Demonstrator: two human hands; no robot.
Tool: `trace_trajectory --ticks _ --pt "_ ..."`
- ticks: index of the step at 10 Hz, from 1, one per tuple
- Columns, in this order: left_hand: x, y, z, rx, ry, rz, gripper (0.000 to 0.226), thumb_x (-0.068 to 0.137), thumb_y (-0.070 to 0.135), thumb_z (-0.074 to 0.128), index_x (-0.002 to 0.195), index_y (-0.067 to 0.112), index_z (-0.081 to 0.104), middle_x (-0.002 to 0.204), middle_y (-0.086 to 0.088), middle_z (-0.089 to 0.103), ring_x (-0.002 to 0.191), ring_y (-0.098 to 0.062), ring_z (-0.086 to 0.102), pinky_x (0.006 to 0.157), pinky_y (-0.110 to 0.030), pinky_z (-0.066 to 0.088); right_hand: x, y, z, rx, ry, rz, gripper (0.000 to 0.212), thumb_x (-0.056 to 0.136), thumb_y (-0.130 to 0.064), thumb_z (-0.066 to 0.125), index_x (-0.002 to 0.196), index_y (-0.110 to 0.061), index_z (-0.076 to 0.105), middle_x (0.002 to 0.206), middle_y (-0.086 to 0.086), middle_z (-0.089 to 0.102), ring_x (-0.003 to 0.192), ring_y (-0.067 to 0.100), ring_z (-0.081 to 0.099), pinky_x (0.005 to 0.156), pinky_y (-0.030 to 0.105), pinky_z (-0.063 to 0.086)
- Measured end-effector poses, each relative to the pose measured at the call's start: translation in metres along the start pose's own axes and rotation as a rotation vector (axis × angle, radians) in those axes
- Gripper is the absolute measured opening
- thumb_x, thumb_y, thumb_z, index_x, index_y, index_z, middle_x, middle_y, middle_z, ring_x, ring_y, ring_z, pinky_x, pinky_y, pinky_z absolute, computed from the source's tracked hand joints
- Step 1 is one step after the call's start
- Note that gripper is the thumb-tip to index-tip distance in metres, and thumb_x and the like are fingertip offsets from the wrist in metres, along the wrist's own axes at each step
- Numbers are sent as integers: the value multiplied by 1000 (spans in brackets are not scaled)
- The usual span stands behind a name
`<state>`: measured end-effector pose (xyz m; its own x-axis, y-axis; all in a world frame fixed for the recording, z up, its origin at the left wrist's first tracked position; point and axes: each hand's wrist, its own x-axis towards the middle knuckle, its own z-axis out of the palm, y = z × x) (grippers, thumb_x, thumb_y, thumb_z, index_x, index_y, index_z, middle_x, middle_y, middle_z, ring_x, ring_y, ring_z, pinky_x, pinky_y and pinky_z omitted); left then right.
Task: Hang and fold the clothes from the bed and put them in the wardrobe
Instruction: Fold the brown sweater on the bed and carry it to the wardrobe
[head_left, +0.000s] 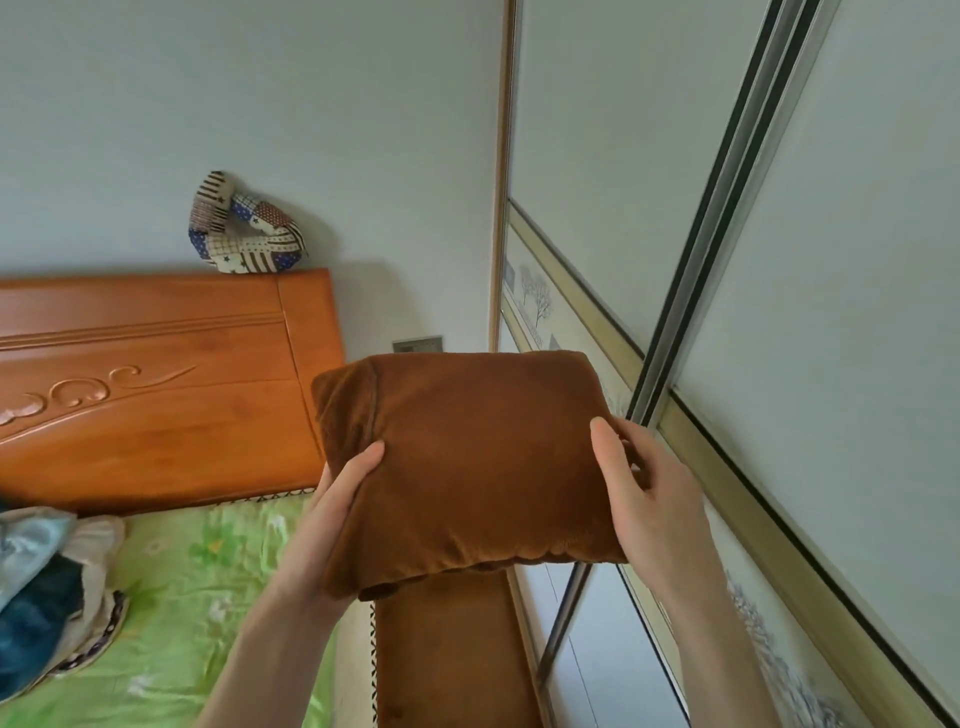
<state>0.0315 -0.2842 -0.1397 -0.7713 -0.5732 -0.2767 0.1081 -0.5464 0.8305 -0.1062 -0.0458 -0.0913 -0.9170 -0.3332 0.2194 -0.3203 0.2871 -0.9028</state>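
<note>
A folded brown fleece garment (467, 457) is held up in front of me, between the bed and the wardrobe. My left hand (332, 514) grips its left edge, thumb on top and fingers hidden underneath. My right hand (644, 493) grips its right edge the same way, close to the sliding wardrobe doors (831, 312). The bed (187, 597) with a green floral sheet lies at the lower left.
An orange wooden headboard (156, 384) stands at the left with a patchwork cushion (239, 228) on top. A pile of blue and beige clothes (47, 597) lies on the bed's left side. The bed's wooden side rail (452, 649) runs below the garment.
</note>
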Motion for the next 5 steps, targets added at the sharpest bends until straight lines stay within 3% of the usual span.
trace_trajectory --ticks 1,2,3,4,5 --pt "29 8 5 14 -42 0 64 70 51 93 127 43 65 117 4 79 104 -26 78 73 -40 66 14 0 0 -364 364 -324 41 99 -61 52 117 -29 70 108 -22 66 90 -3 67 69 7 48" --pt "60 13 14 69 -98 -40 55 64 54 91 114 50 67 105 8 81 93 -24 80 66 -39 66 36 0 -9 -554 566 -611 31 101 -29 63 113 -3 75 118 11 71 104 26 69 84 32 59" --pt "92 16 22 98 -163 -122 57 59 57 91 111 51 67 101 8 81 89 -23 80 64 -37 65 55 -3 -25 -846 695 -701 22 103 -17 64 113 -3 77 128 17 69 117 37 66 98 45 53" --pt "118 22 29 120 -216 -173 69 51 61 94 111 45 65 102 4 82 90 -26 81 67 -39 65 63 -3 -30 -1164 690 -610 36 106 -23 58 139 -10 65 157 16 50 149 37 40 122 49 33" --pt "158 11 34 171 -386 -163 91 45 72 95 122 40 60 129 -1 71 121 -32 70 104 -54 55 59 0 -27 -1441 635 -384 58 109 -31 44 164 -16 31 174 11 16 161 34 10 130 49 7"
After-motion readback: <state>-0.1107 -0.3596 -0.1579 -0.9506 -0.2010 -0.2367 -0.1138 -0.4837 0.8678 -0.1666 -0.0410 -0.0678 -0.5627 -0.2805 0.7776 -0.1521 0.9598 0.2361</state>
